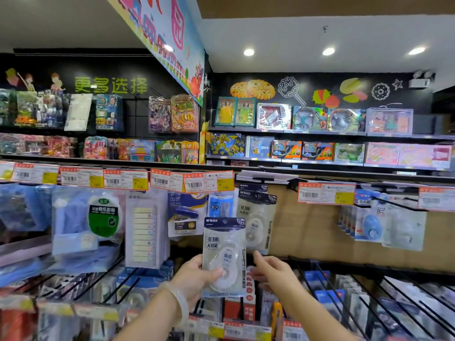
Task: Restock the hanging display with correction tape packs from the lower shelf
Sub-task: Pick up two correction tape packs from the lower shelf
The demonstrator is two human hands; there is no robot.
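Observation:
My left hand [197,275] grips a clear correction tape pack [224,244] with a dark header, held upright in front of the display. My thumb lies across the white tape wheel at its lower part. My right hand [269,271] is just right of the pack with its fingers loosely extended; whether it touches the pack's edge is unclear. Behind and up to the right, matching correction tape packs [257,215] hang from a hook [253,179] on the wooden display panel.
Double-sided tape [103,217], sticky flags [145,230] and stapler packs [184,212] hang left of the hook. Blue correction tape packs [369,225] hang further right. Black wire hooks [344,303] with more packs jut out below. Price tags [209,183] line the rail above.

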